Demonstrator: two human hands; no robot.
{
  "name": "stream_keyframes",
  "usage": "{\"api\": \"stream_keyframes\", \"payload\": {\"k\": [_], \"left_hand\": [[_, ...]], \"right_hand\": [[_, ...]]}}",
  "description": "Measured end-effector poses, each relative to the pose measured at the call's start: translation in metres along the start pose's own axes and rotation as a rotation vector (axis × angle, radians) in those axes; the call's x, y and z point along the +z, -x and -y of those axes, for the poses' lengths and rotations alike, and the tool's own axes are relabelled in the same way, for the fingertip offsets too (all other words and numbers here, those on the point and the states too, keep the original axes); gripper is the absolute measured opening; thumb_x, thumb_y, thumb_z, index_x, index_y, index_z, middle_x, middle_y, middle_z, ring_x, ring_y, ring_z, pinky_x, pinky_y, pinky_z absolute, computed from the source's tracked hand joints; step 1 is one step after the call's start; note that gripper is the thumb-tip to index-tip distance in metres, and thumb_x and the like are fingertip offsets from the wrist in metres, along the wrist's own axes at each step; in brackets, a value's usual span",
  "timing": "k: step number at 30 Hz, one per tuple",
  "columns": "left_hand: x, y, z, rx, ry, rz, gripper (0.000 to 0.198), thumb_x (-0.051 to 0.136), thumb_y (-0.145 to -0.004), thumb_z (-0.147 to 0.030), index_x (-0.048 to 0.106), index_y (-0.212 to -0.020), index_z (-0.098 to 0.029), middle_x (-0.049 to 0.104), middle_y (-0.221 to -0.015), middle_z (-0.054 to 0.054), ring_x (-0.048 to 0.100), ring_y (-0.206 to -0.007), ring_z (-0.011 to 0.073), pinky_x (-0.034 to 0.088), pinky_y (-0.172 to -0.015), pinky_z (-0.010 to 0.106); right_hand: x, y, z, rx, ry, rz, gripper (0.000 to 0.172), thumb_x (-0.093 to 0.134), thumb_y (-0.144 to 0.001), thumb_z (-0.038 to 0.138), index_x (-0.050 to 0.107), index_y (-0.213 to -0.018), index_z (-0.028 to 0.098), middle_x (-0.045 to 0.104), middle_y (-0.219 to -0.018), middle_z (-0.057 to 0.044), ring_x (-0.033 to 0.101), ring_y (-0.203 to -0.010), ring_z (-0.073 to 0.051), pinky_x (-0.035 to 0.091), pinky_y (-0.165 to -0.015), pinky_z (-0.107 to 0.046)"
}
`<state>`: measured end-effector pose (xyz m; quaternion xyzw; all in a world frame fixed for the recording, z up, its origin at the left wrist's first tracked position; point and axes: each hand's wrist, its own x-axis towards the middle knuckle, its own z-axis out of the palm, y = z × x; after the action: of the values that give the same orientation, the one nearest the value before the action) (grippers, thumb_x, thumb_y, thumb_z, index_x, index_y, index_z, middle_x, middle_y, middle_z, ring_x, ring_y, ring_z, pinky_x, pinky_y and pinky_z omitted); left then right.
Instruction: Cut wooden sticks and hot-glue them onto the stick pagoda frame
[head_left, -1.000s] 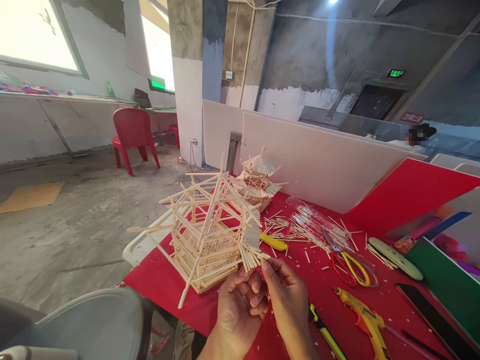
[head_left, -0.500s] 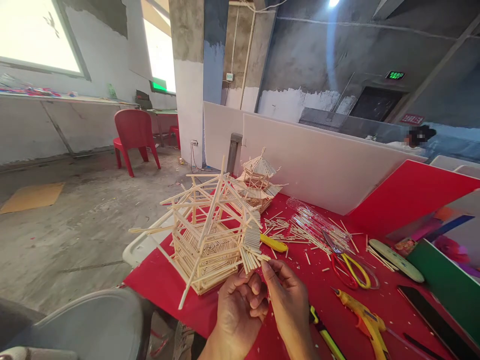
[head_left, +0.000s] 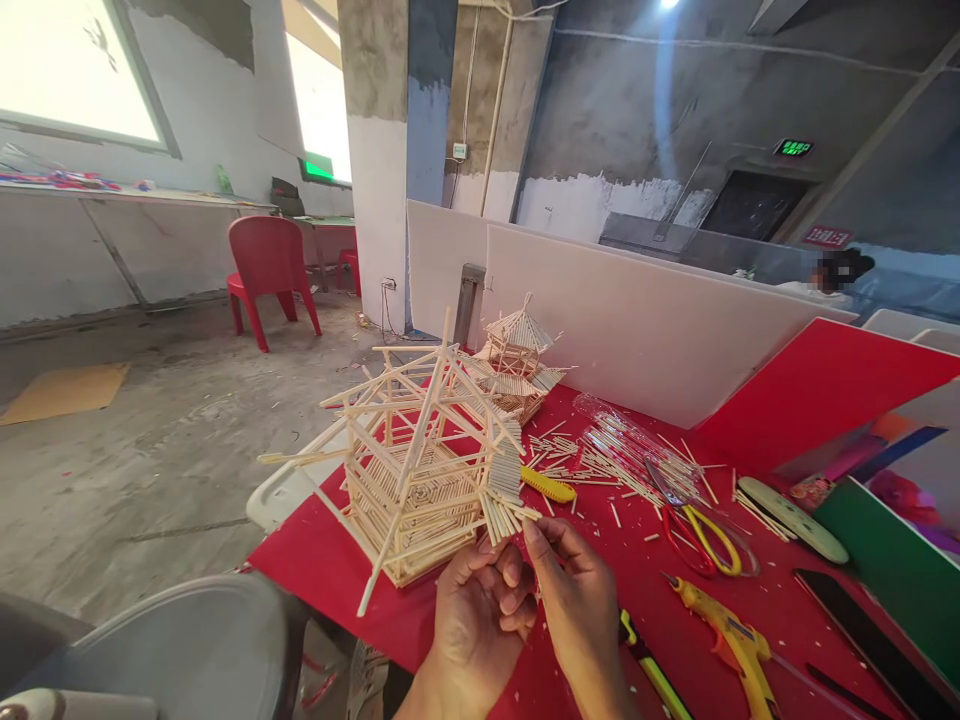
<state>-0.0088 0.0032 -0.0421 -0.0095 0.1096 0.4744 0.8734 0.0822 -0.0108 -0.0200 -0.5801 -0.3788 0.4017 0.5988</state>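
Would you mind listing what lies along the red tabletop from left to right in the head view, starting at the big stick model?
Large stick model → left hand → right hand → red-and-yellow scissors → yellow glue gun → green board.

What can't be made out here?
Head view:
- Between the left hand and right hand: curled fingers hide any stick pinched there.
- Yellow glue gun: nozzle end cut off by bottom edge.
- Person behind the white board: face blurred, body hidden.
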Motion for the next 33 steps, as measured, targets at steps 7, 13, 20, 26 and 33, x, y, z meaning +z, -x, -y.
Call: {"api": "stream_keyframes", "payload": {"k": [7,13,20,26,33], "left_hand": [[-0.002,0.0,0.001,0.015,-0.011,-0.003,0.015,0.062,-0.073,-0.021,0.056,-0.064,-0.012,0.051,-0.057,-0.002,0.033,-0.043,0.0047,0.018,-0.039,0.017],[-0.003,0.001,0.001,0.021,-0.012,-0.02,0.013,0.063,-0.072,-0.02,0.056,-0.065,-0.012,0.052,-0.056,-0.002,0.033,-0.042,0.005,0.018,-0.038,0.017],[-0.002,0.0,-0.001,0.023,-0.003,-0.021,0.013,0.064,-0.071,-0.02,0.054,-0.065,-0.014,0.052,-0.057,-0.002,0.034,-0.042,0.0054,0.018,-0.038,0.017],[-0.004,0.0,0.0,0.019,0.007,-0.005,0.013,0.063,-0.073,-0.021,0.053,-0.066,-0.015,0.052,-0.057,-0.002,0.035,-0.042,0.0056,0.018,-0.039,0.017],[-0.002,0.0,0.0,0.016,0.017,0.004,0.013,0.063,-0.072,-0.02,0.053,-0.066,-0.015,0.052,-0.056,-0.002,0.035,-0.042,0.0057,0.018,-0.038,0.017]], "right_hand": [[-0.005,-0.003,-0.008,0.001,0.037,0.035,0.041,0.068,-0.078,0.058,0.069,-0.086,0.017,0.069,-0.068,-0.002,0.057,-0.041,-0.01,0.051,-0.036,-0.021],[-0.006,-0.004,-0.008,-0.038,0.075,0.023,0.039,0.067,-0.08,0.055,0.069,-0.087,0.017,0.07,-0.075,-0.004,0.057,-0.047,-0.01,0.051,-0.04,-0.019],[-0.007,-0.004,-0.011,-0.057,0.074,0.028,0.038,0.066,-0.082,0.054,0.069,-0.087,0.016,0.069,-0.072,-0.004,0.058,-0.05,-0.011,0.051,-0.041,-0.02],[-0.005,-0.005,-0.009,-0.078,0.081,-0.004,0.038,0.069,-0.078,0.054,0.072,-0.085,0.017,0.069,-0.07,-0.005,0.061,-0.053,-0.014,0.052,-0.043,-0.022],[-0.007,-0.005,-0.009,-0.072,0.116,-0.005,0.039,0.068,-0.078,0.056,0.072,-0.085,0.018,0.071,-0.074,-0.006,0.06,-0.049,-0.013,0.051,-0.041,-0.021]]}}
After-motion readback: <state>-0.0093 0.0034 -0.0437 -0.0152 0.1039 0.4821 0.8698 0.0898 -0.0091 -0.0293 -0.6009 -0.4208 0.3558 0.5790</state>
